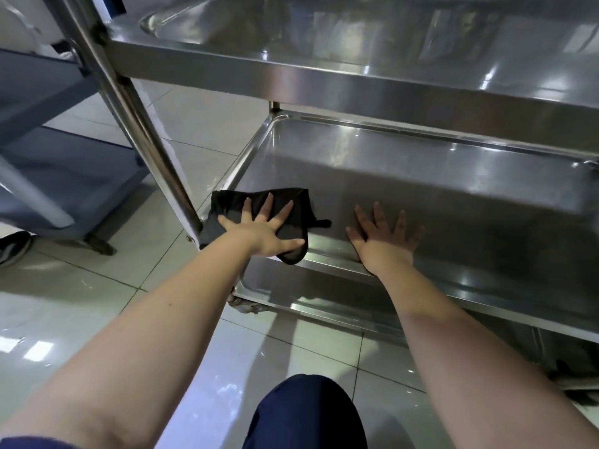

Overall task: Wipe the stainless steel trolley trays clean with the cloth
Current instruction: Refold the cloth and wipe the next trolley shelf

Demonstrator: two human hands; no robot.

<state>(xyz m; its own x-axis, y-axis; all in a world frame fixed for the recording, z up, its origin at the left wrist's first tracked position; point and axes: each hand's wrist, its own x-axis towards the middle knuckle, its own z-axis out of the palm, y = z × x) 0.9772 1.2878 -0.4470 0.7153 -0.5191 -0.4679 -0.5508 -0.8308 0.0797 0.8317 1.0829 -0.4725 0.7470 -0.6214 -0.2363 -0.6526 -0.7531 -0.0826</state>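
Note:
A stainless steel trolley stands in front of me. Its lower tray [421, 176] is a shallow steel pan below the upper tray [356, 76]. A black cloth [291, 202] lies flat in the near left corner of the lower tray. My left hand [262, 226] presses on the cloth with its fingers spread straight. My right hand [384, 234] lies flat on the bare tray floor to the right of the cloth, fingers also spread, holding nothing.
A slanted steel upright [136, 118] of the trolley runs down to the tray's near left corner. A grey-blue cart [64, 176] stands to the left on the glossy tiled floor [97, 303]. My knee [308, 416] in dark blue cloth is at the bottom.

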